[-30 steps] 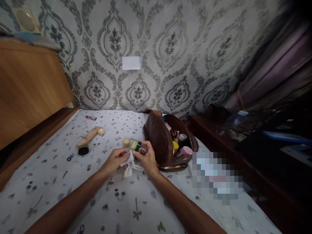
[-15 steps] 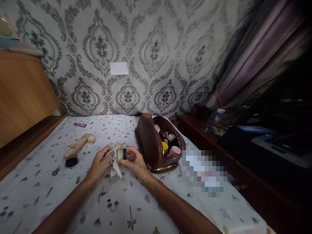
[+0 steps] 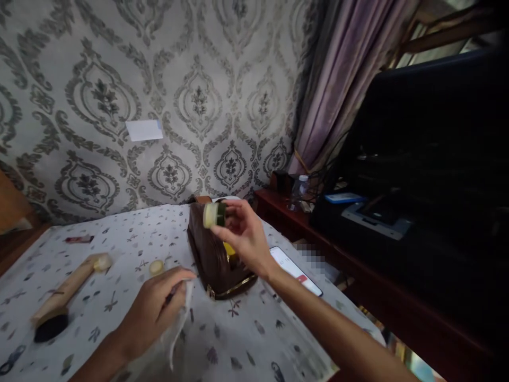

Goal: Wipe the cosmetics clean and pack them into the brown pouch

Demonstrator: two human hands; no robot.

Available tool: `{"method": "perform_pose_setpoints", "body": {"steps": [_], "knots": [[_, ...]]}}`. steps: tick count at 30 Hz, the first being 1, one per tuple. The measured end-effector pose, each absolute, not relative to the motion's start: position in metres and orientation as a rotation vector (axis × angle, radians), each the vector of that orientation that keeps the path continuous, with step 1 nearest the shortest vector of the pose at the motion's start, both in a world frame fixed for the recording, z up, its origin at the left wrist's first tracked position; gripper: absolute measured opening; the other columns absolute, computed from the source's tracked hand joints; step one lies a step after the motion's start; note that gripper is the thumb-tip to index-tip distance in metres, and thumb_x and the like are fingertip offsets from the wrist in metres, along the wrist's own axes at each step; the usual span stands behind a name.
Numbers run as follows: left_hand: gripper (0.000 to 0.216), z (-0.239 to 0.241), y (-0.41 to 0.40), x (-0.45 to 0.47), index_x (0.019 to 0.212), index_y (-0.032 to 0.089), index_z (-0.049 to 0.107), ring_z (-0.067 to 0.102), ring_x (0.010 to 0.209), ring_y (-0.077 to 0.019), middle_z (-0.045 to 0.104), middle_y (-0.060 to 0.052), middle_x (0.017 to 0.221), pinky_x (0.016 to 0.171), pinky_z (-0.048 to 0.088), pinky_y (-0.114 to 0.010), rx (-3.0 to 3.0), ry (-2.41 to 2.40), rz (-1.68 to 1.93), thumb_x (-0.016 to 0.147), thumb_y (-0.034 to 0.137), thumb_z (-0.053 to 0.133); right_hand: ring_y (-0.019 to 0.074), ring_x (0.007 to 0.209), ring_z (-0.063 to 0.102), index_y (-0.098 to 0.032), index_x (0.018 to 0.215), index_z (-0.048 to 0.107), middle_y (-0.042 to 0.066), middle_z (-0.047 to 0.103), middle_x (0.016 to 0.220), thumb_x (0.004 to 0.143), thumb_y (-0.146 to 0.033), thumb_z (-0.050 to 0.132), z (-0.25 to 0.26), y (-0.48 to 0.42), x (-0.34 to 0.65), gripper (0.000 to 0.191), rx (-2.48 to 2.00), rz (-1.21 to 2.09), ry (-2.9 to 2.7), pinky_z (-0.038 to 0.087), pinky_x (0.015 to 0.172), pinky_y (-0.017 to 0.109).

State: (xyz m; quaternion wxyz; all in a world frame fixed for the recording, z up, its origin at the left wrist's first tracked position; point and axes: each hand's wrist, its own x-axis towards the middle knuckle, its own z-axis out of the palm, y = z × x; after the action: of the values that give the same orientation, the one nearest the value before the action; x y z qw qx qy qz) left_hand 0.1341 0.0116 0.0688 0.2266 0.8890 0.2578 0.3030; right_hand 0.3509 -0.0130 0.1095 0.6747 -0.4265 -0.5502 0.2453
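Observation:
My right hand grips a small round jar with a pale lid and a dark green body, raised in front of the brown toiletry bag. A yellow item shows inside the bag, whose opening is mostly hidden behind the hand. Lower on the left, my left hand is closed on a crumpled white tissue that hangs from its fingers. Just beyond that hand, a small pale yellow round container rests on the patterned cloth.
On the left of the patterned cloth lie a beige tube with a black end and a small red item. A lit phone lies right of the bag. Beyond, a plastic bottle stands near a dark screen.
My right hand has lifted the jar up and away from the tissue, toward the bag. My left hand keeps the tissue, now lower. The view has turned right.

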Motion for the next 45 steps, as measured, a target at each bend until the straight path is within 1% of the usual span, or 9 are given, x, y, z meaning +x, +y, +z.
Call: {"method": "perform_pose_setpoints", "body": {"steps": [5,9,15,23,26,31,37,41,45], "knots": [[0.028,0.089,0.014,0.192,0.101,0.02,0.066,0.063,0.07,-0.0169,0.066,-0.004,0.079,0.056,0.046,-0.025,3.075,0.468,0.962,0.097,0.02,0.039,0.0152,0.07,0.055,-0.022,0.108,0.049,-0.002,0.058,0.086,0.079,-0.031,0.069,0.119,0.024,0.404,0.036,-1.303,0.335,-1.563,0.044,0.065,0.03],[0.027,0.081,0.021,0.218,0.106,0.018,0.064,0.06,0.071,-0.02,0.065,-0.007,0.082,0.05,0.045,-0.027,3.362,0.55,0.842,0.092,0.014,0.042,0.0166,0.072,0.051,-0.021,0.106,0.048,-0.002,0.055,0.083,0.08,-0.029,0.066,0.106,0.036,0.418,0.032,-1.404,0.251,-1.713,0.04,0.068,0.03],[0.031,0.075,0.021,0.23,0.105,0.019,0.068,0.056,0.053,-0.0196,0.062,-0.006,0.07,0.04,0.031,-0.028,3.483,0.695,0.621,0.083,0.013,0.048,0.0168,0.063,0.049,-0.022,0.105,0.05,0.0,0.054,0.078,0.083,-0.031,0.067,0.101,0.032,0.431,0.029,-1.304,0.328,-1.773,0.038,0.063,0.029],[0.029,0.071,0.026,0.238,0.097,0.021,0.073,0.051,0.044,-0.0176,0.06,-0.006,0.062,0.036,0.019,-0.029,3.338,0.688,0.78,0.089,0.021,0.044,0.0178,0.073,0.053,-0.023,0.105,0.049,0.001,0.056,0.088,0.085,-0.029,0.064,0.104,0.048,0.434,0.025,-1.202,0.31,-1.852,0.044,0.071,0.031],[0.029,0.072,0.026,0.237,0.091,0.02,0.073,0.05,0.044,-0.0177,0.057,-0.005,0.059,0.037,0.021,-0.029,3.429,0.662,0.79,0.086,0.018,0.044,0.0175,0.068,0.054,-0.022,0.103,0.05,0.0,0.057,0.083,0.087,-0.03,0.064,0.102,0.053,0.435,0.022,-1.221,0.348,-1.886,0.045,0.069,0.031],[0.035,0.076,0.026,0.233,0.101,0.017,0.071,0.052,0.046,-0.0182,0.059,-0.005,0.063,0.037,0.028,-0.029,3.518,0.547,0.702,0.076,0.014,0.046,0.0146,0.059,0.051,-0.022,0.099,0.052,-0.002,0.055,0.074,0.085,-0.03,0.066,0.11,0.044,0.443,0.02,-1.284,0.351,-1.912,0.04,0.056,0.026],[0.042,0.08,0.022,0.23,0.116,0.015,0.065,0.059,0.056,-0.0174,0.063,-0.003,0.075,0.043,0.039,-0.026,3.54,0.706,0.36,0.078,0.007,0.05,0.0197,0.082,0.058,-0.017,0.106,0.056,0.006,0.06,0.095,0.079,-0.02,0.069,0.128,0.032,0.44,0.03,-1.771,0.297,-2.222,0.039,0.063,0.025],[0.037,0.078,0.021,0.229,0.111,0.016,0.066,0.059,0.056,-0.0168,0.062,-0.002,0.073,0.043,0.04,-0.025,3.569,0.67,0.387,0.077,0.008,0.053,0.0197,0.084,0.061,-0.019,0.115,0.059,0.004,0.064,0.092,0.078,-0.02,0.073,0.139,0.036,0.432,0.039,-1.803,0.355,-2.419,0.037,0.062,0.023],[0.037,0.077,0.022,0.228,0.11,0.016,0.065,0.06,0.055,-0.0171,0.061,-0.002,0.073,0.041,0.041,-0.025,3.561,0.66,0.415,0.076,0.008,0.053,0.0191,0.081,0.065,-0.017,0.113,0.062,0.005,0.069,0.091,0.079,-0.018,0.07,0.143,0.044,0.424,0.035,-1.875,0.383,-2.466,0.034,0.056,0.023]]}}
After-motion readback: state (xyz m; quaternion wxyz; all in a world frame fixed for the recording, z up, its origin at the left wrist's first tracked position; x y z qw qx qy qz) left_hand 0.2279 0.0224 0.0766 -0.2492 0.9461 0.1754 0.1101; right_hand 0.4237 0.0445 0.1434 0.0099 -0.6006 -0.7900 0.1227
